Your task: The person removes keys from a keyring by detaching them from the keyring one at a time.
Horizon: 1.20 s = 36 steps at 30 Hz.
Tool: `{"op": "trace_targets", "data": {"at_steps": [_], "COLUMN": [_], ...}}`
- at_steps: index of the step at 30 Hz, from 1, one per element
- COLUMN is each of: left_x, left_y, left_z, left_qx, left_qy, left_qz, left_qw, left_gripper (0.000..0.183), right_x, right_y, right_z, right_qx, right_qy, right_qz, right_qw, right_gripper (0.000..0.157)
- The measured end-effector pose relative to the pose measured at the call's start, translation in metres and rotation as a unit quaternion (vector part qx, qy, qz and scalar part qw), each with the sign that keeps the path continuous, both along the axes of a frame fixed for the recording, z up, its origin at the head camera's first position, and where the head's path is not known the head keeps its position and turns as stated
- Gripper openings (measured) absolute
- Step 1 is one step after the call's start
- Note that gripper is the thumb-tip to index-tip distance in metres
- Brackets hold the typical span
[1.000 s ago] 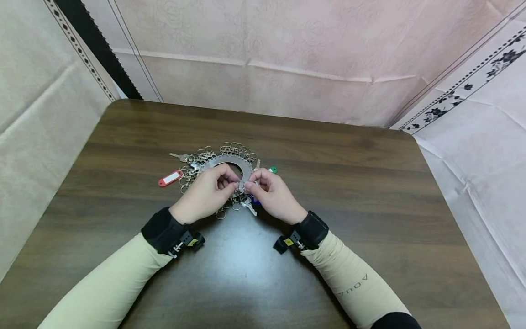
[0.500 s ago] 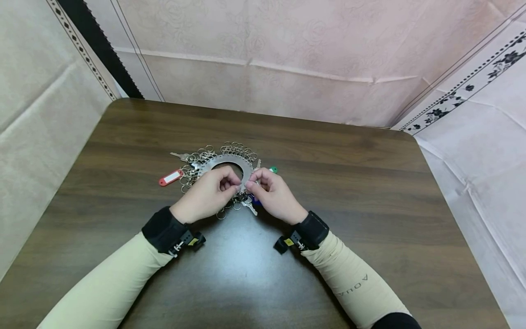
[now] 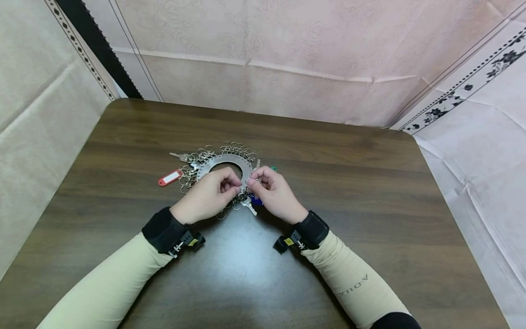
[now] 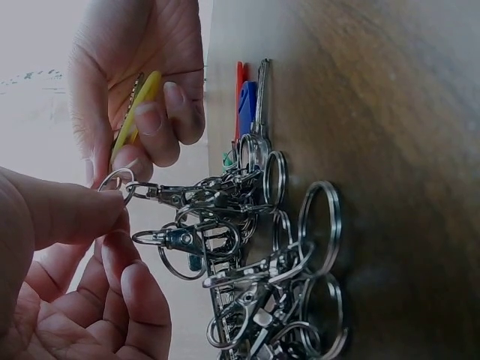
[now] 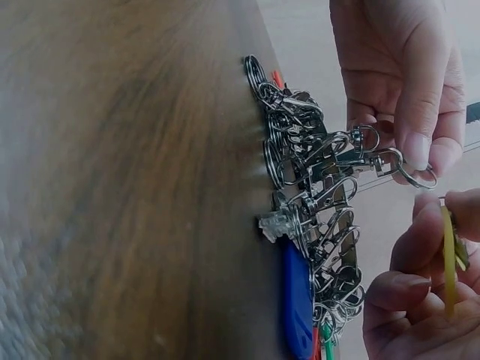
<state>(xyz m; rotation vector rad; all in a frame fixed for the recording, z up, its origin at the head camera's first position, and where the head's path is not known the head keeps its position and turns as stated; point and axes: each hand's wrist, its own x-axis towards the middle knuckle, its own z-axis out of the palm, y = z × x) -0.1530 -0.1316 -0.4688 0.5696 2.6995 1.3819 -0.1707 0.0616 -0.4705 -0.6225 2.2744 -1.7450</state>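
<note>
A grey metal ring plate (image 3: 227,158) lies on the table, fringed with swivel clasps and split rings. My left hand (image 3: 209,192) pinches one split ring (image 5: 417,178) between thumb and finger, and its clasp stays joined to the plate's cluster. Facing it, my right hand (image 3: 276,194) holds a yellow key tag (image 4: 136,112) with a key beside it, largely hidden by the fingers. The fingertips of both hands are close together at the split ring. A blue key tag (image 5: 297,300) and a key (image 3: 249,206) hang from the plate near the right hand.
On the plate's left side are a red key tag (image 3: 170,177) with a white label and another key (image 3: 179,156). A green tag (image 3: 273,168) peeks out behind the right hand. The brown wooden table (image 3: 349,183) reaches pale cloth hangings (image 3: 287,59) at the back.
The left fingertips have shifted slightly to the right. My right fingers have risen a little and now cover more of the green tag. The plate has stayed in place.
</note>
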Motion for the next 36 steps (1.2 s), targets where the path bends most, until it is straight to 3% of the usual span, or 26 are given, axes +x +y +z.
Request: {"op": "trace_targets", "data": {"at_steps": [4,9,14,20,25,29,36], "left_x": [0.0,0.001,-0.001,0.0,0.003,0.004,0.007], "left_y": [0.001,0.001,0.0,-0.014,-0.024,-0.025,-0.03], "left_z": [0.001,0.004,0.004,0.004,0.003,0.003,0.0], "left_qx": [0.0,0.0,-0.001,-0.034,-0.053,-0.062,-0.072], "left_qy": [0.003,0.011,0.005,-0.018,-0.026,-0.028,-0.026], "left_qz": [-0.001,-0.003,-0.017,-0.019,-0.016,-0.019,-0.016], "left_qw": [1.0,0.9999,0.9998,0.9991,0.9981,0.9975,0.9969], "left_gripper": [0.003,0.003,0.008,0.018,0.018,0.018,0.015], "right_x": [-0.006,-0.011,-0.018,-0.04,-0.061,-0.068,-0.071], "right_y": [0.003,0.006,0.018,0.059,0.116,0.155,0.183], "right_z": [-0.015,-0.019,-0.013,-0.011,-0.009,-0.004,-0.005], "right_qx": [0.0,0.01,0.078,0.192,0.25,0.302,0.351], "right_qy": [0.004,0.005,0.004,0.023,0.024,0.02,0.034], "right_qz": [0.0,0.014,0.035,0.044,-0.01,-0.052,-0.063], "right_qw": [1.0,1.0,0.996,0.98,0.968,0.952,0.934], "right_gripper": [0.009,0.01,0.01,0.016,0.019,0.018,0.017]}}
